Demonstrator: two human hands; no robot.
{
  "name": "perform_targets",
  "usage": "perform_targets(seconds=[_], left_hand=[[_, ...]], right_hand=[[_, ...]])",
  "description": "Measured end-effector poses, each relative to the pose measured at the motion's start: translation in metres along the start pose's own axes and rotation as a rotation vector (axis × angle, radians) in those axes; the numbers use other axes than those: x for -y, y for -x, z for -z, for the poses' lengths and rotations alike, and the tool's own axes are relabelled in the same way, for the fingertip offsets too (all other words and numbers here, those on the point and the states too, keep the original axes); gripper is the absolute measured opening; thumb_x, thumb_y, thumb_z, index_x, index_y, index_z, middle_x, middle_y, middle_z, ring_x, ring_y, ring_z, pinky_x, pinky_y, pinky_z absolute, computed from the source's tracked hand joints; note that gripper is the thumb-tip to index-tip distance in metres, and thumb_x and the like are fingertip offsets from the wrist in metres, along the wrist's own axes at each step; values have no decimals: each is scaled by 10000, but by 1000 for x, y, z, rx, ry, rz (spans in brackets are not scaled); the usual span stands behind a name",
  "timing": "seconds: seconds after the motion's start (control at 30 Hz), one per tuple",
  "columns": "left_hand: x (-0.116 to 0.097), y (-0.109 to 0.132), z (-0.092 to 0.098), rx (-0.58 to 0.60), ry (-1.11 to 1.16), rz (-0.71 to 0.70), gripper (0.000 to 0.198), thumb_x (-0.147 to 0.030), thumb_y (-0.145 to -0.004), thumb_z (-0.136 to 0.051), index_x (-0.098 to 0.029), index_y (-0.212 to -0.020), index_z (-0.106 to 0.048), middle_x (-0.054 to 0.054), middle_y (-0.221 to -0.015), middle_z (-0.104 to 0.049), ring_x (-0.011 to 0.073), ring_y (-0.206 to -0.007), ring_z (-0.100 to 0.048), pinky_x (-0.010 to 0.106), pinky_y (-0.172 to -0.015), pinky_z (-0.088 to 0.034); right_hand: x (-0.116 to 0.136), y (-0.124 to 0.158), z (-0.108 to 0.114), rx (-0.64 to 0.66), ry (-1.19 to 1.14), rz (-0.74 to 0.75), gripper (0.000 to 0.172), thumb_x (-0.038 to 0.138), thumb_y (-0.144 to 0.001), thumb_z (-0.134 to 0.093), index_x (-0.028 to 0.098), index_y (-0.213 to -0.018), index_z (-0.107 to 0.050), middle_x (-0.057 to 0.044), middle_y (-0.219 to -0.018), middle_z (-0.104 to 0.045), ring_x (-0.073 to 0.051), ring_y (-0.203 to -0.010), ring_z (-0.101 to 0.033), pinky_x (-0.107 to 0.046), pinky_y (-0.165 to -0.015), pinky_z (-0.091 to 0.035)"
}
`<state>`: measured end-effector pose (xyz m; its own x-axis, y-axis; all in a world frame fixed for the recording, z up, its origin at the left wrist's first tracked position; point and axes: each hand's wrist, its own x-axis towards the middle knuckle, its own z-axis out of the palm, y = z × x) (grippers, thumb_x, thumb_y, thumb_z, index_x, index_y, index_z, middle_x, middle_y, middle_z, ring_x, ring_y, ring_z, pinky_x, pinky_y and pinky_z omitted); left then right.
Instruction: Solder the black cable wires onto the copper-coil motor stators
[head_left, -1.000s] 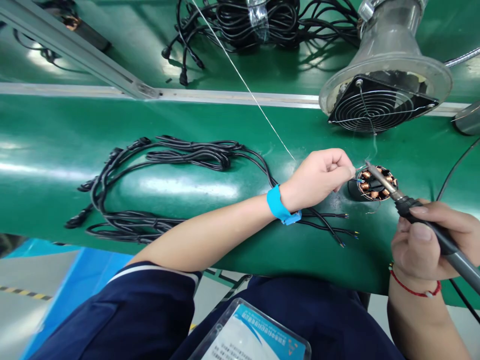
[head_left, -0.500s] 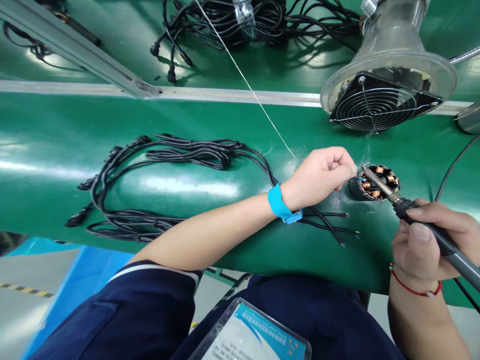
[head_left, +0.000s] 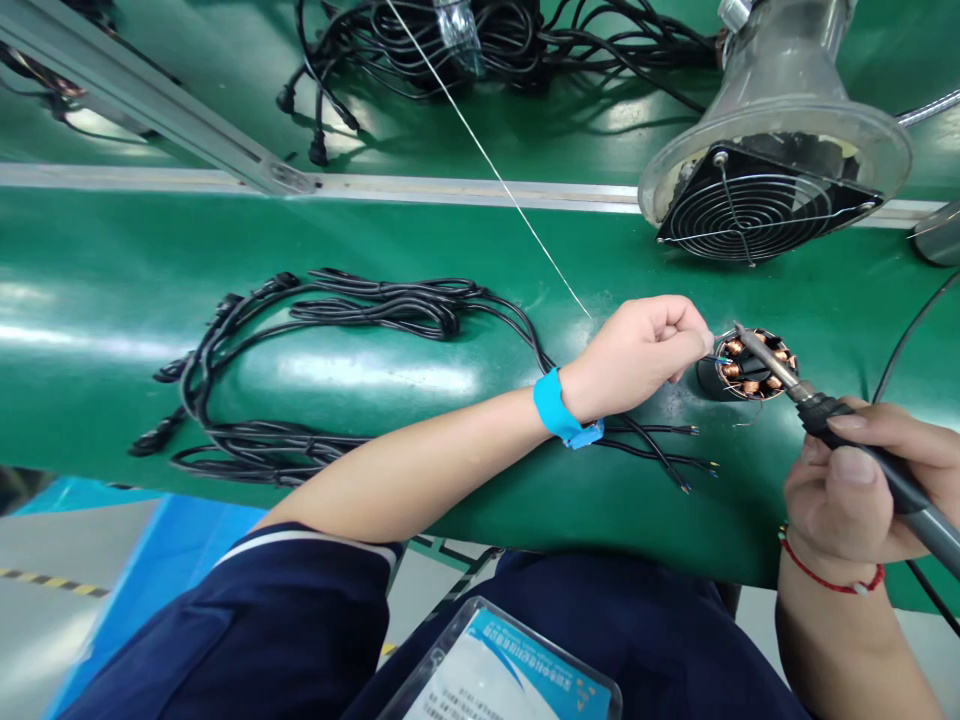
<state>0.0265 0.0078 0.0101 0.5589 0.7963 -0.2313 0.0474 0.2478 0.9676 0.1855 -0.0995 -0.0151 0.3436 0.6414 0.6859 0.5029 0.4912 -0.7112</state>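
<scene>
In my right hand [head_left: 862, 480] is a soldering iron [head_left: 847, 430], gripped round its dark handle. Its metal tip reaches over the upper edge of a round motor stator [head_left: 750, 375] with copper coils; whether it touches cannot be made out. My left hand [head_left: 649, 345] is closed in a pinch just left of the stator. A thin silvery solder wire [head_left: 499, 180] slants down from above into this hand, and a short end shows beyond the fingertips. Thin wires with bluish ends [head_left: 718, 359] lie between the fingers and the coils; their hold is partly hidden.
Coiled black cables [head_left: 375, 305] with stripped ends lie across the green bench [head_left: 450, 230]. More cables [head_left: 495, 45] are heaped behind the metal rail [head_left: 480, 190]. A fume hood with a fan grille [head_left: 750, 215] hangs behind the stator. The iron's black cord [head_left: 911, 325] runs at the right.
The iron's tip has moved slightly right and up, away from my left fingertips. My left hand stays almost still.
</scene>
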Motion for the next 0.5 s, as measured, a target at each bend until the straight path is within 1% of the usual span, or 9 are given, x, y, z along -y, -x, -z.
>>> perform_targets(seconds=[0.1, 0.33, 0.4, 0.5], left_hand=[[0, 0, 0, 2, -1, 3, 236, 20, -791, -476, -145, -623, -497, -87, -477, -444, 18, -429, -351, 180, -447, -262], [-1, -1, -1, -2, 3, 19, 240, 16, -793, -463, -153, -626, -495, -84, -477, -446, 31, -428, -355, 194, -452, -269], [-2, -1, -1, -1, 7, 20, 245, 23, -790, -463, -152, -622, -494, -84, -473, -445, 31, -431, -358, 193, -451, -270], [-2, -1, -1, -4, 14, 13, 250, 39, -785, -457, -148, -624, -499, -86, -470, -444, 26, -435, -363, 184, -456, -277]], right_hand=[[0, 0, 0, -36, 16, -14, 169, 260, -758, -652, 247, -900, -743, 31, -633, -628, -123, -496, -539, -309, -494, -453], [2, 1, 0, 39, 33, -38, 147, 255, -774, -638, 234, -887, -728, 15, -654, -641, -147, -521, -557, -334, -493, -473], [1, -1, 0, 21, 17, -18, 141, 263, -779, -640, 230, -887, -725, 22, -635, -626, -134, -490, -533, -322, -474, -454], [-2, -3, 1, -18, -8, 54, 149, 292, -800, -634, 226, -903, -717, 45, -564, -549, -109, -434, -479, -279, -417, -387]])
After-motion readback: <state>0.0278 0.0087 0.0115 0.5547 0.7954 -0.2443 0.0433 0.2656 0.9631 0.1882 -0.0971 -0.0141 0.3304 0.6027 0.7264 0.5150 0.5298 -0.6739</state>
